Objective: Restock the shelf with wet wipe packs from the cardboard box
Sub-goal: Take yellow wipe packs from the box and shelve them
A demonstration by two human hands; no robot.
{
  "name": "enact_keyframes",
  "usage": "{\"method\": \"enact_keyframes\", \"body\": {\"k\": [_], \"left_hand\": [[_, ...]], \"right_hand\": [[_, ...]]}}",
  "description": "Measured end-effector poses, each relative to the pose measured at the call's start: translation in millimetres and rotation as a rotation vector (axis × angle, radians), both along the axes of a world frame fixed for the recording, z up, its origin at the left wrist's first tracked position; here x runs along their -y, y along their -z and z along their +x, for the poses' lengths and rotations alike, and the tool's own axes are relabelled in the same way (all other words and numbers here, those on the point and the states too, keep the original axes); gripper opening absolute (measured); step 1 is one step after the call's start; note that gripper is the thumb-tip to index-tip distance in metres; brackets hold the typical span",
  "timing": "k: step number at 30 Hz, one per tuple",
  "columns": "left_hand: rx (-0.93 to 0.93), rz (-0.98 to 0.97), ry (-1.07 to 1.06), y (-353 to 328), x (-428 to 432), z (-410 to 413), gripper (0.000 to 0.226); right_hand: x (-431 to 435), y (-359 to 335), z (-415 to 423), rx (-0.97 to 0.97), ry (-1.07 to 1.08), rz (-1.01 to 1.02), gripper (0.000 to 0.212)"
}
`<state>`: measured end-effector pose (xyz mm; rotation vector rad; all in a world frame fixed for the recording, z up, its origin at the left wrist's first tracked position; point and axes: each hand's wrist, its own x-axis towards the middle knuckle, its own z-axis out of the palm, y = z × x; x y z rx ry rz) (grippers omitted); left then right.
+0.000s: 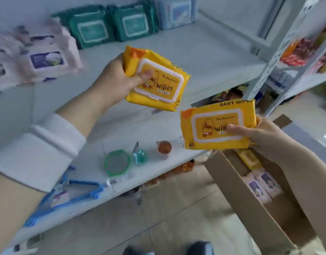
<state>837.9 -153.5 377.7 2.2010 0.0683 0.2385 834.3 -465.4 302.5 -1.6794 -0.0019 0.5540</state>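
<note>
My left hand (114, 78) grips a yellow baby wipes pack (164, 83) by its left end, thumb on the lid, holding it in the air in front of the upper white shelf (204, 57). My right hand (257, 133) grips a second yellow baby wipes pack (210, 126) by its right end, lower and to the right, just above the open cardboard box (237, 183). Inside the box lie another yellow pack (250, 159) and pale purple packs (261, 184). On the upper shelf stand pink packs (42, 57), green packs (107, 24) and a blue pack (175, 11).
The lower shelf (151, 126) carries a green-rimmed round lid (118, 162), a teal item (140, 155), a brown ball-shaped item (164, 147) and blue hangers (72, 192). A second rack with colourful goods (301, 50) stands at the right. Tiled floor lies below.
</note>
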Motion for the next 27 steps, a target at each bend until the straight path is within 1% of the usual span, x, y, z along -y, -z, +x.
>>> {"method": "enact_keyframes", "body": {"k": [2,4,6,7,9,10,12,16,20,22,24,26,27], "left_hand": [[0.036,-0.063,-0.07,-14.1,-61.9,-28.1,0.021],[0.052,-0.146,-0.116,-21.8,-120.9,-55.0,0.015],[0.051,-0.221,-0.189,-25.2,-196.8,-93.6,0.013],[0.04,-0.246,-0.233,-26.6,-235.1,-113.2,0.013],[0.021,-0.288,-0.322,-26.6,-302.6,-143.7,0.013],[0.018,-0.329,-0.375,-24.4,-331.2,-155.7,0.012],[0.02,-0.398,-0.468,-18.9,-381.4,-178.0,0.011],[0.009,-0.429,-0.628,4.1,-464.1,-221.2,0.008],[-0.021,-0.415,-0.721,14.0,-541.0,-249.8,0.006],[-0.015,-0.421,-0.752,18.8,-580.3,-246.3,0.01],[-0.041,-0.432,-0.727,22.5,-612.1,-232.6,0.014],[-0.11,-0.414,-0.677,29.2,-633.6,-213.8,0.015],[-0.131,-0.386,-0.669,34.6,-642.2,-206.4,0.018]], "right_hand": [[-62.6,-23.3,-7.9,0.051,-0.035,0.013,0.056],[-117.3,-42.2,-16.0,0.082,-0.086,0.037,0.049],[-185.9,-52.3,-22.9,0.108,-0.177,0.08,0.057],[-222.8,-54.7,-25.5,0.111,-0.205,0.084,0.055],[-294.4,-61.2,-30.3,0.122,-0.258,0.122,0.039],[-327.2,-62.6,-33.0,0.123,-0.296,0.136,0.035],[-389.0,-61.9,-39.6,0.126,-0.353,0.151,0.035],[-500.2,-54.3,-44.6,0.115,-0.424,0.165,0.035],[-606.5,-45.6,-43.5,0.091,-0.393,0.132,0.02],[-653.9,-41.7,-39.8,0.115,-0.344,0.104,0.025],[-694.3,-39.6,-34.7,0.177,-0.286,0.069,0.036],[-723.8,-33.4,-28.5,0.289,-0.234,-0.029,0.046],[-734.3,-29.1,-26.0,0.378,-0.211,-0.121,0.053]]}}
